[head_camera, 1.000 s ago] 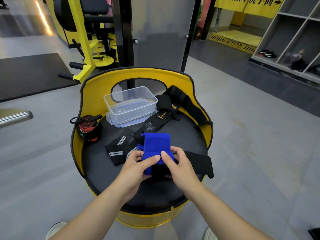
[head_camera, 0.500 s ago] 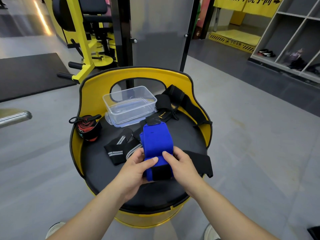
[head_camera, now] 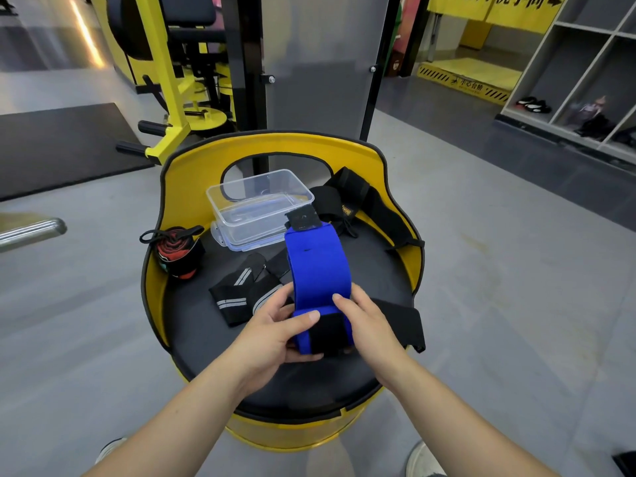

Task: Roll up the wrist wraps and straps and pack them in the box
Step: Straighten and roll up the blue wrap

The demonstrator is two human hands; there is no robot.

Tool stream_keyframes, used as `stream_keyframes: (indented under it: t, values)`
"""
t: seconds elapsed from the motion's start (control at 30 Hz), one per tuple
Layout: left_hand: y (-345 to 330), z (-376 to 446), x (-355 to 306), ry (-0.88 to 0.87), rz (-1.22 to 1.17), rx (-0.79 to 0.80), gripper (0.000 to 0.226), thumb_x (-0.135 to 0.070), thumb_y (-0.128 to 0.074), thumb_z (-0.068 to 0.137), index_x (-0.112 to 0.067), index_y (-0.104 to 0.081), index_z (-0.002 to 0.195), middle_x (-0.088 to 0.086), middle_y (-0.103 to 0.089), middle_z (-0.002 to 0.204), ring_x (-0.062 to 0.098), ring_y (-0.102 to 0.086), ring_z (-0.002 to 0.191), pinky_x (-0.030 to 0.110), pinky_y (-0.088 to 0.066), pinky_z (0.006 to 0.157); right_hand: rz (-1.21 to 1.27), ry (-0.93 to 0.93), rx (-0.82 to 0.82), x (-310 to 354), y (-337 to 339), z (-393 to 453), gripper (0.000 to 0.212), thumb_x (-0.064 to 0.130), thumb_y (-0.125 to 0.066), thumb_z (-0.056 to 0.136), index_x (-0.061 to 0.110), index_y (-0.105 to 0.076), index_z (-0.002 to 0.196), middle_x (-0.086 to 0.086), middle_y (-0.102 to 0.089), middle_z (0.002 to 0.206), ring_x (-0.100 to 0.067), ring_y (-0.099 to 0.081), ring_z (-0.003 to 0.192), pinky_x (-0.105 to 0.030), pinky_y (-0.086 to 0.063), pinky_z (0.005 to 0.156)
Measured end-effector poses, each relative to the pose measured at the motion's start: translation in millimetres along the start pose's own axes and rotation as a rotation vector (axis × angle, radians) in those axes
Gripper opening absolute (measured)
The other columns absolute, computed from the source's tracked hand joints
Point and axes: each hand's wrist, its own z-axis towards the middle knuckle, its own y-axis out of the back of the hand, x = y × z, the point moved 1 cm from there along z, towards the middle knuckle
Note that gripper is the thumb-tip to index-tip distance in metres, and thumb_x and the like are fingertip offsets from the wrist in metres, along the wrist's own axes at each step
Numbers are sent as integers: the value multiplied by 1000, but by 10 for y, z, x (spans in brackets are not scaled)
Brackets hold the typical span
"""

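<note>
A blue wrist wrap (head_camera: 318, 270) with a black hook patch at its far end stands up from a rolled near end held between both hands. My left hand (head_camera: 275, 333) grips the roll from the left, thumb on top. My right hand (head_camera: 370, 325) holds it from the right, fingers curled round it. A clear plastic box (head_camera: 256, 206) sits on its lid at the back of the black seat (head_camera: 309, 376). A red-and-black rolled wrap (head_camera: 177, 254) lies at the left. Black straps with grey stripes (head_camera: 241, 290) lie beside my left hand. More black straps (head_camera: 364, 204) drape at the back right.
The seat has a yellow curved backrest (head_camera: 192, 173) around its rear. A flat black strap (head_camera: 401, 320) lies under my right wrist. Yellow gym machinery (head_camera: 165, 80) and a grey panel (head_camera: 320, 63) stand behind. Shelving (head_camera: 592, 74) lines the right wall.
The free blue length has unfolded and risen, stretching further toward the box, while the rolled end stays between my hands.
</note>
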Motion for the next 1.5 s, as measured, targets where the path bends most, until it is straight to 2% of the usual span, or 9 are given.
stream_keyframes:
  t: [0.07, 0.2, 0.47, 0.7, 0.87, 0.97, 1.17, 1.3, 1.5]
  values:
    - [24, 13, -29, 14, -74, -61, 39, -7, -65, 97, -25, -64, 131, 9, -74, 124, 36, -75, 105, 44, -63, 68, 39, 15, 85, 5, 19, -22, 26, 32, -55, 103, 46, -60, 125, 17, -72, 107, -5, -70, 89, -33, -56, 73]
    - [44, 15, -37, 68, -183, -144, 29, -10, -67, 96, -18, -69, 124, 14, -75, 119, 37, -77, 97, 42, -65, 66, 49, 52, 170, -13, 70, -18, 39, 34, -65, 99, 45, -55, 135, 8, -71, 115, -18, -72, 95, -33, -59, 76]
    - [39, -17, -71, -35, -105, -5, 55, -10, -75, 84, -20, -60, 136, 6, -68, 135, 31, -71, 117, 46, -62, 91, 28, 77, 60, 5, 35, 34, 25, 45, -53, 103, 47, -60, 127, 2, -73, 98, -14, -61, 69, -30, -55, 66]
    - [-137, 5, 74, -223, 99, -126, 47, -20, -62, 104, -38, -52, 147, -6, -64, 140, 17, -65, 126, 46, -55, 105, 61, 106, 0, 6, -46, 20, 28, 41, -44, 108, 54, -56, 130, 20, -72, 112, -4, -68, 103, -29, -58, 81]
    - [-119, -18, 59, -125, 132, -50, 51, -17, -51, 108, -49, -43, 148, -18, -65, 138, 8, -59, 132, 37, -44, 113, 19, 153, 43, -18, -86, -57, 32, 31, -40, 111, 51, -52, 132, 24, -68, 119, 3, -64, 110, -21, -54, 87]
    - [-88, -12, 51, -95, 154, -33, 54, -27, -57, 105, -49, -39, 151, -18, -63, 141, 11, -59, 133, 44, -42, 116, 10, 139, 58, -53, -80, -46, 32, 32, -39, 111, 45, -50, 138, 20, -68, 122, -2, -64, 114, -28, -54, 95]
    - [-97, -24, -18, -133, 51, -137, 31, -15, -63, 102, -26, -59, 131, 2, -69, 130, 21, -71, 115, 51, -59, 98, 31, 103, -10, -27, -39, -42, 26, 41, -48, 105, 36, -55, 130, 12, -71, 112, -6, -69, 103, -27, -59, 76]
    - [-70, -21, -106, -111, -14, -117, 33, -23, -70, 94, -22, -63, 127, 6, -72, 125, 28, -74, 109, 50, -63, 82, -41, 156, 32, 59, 74, -32, 43, 58, -62, 88, 36, -57, 125, 20, -70, 111, -3, -67, 109, -26, -56, 90]
    - [-42, -26, -112, -62, 27, -82, 48, -39, -76, 79, -24, -64, 123, 6, -72, 122, 28, -76, 103, 45, -63, 74, -19, 237, 78, 109, 82, -46, 32, 28, -70, 96, 30, -62, 127, 15, -72, 114, -6, -67, 110, -21, -55, 92]
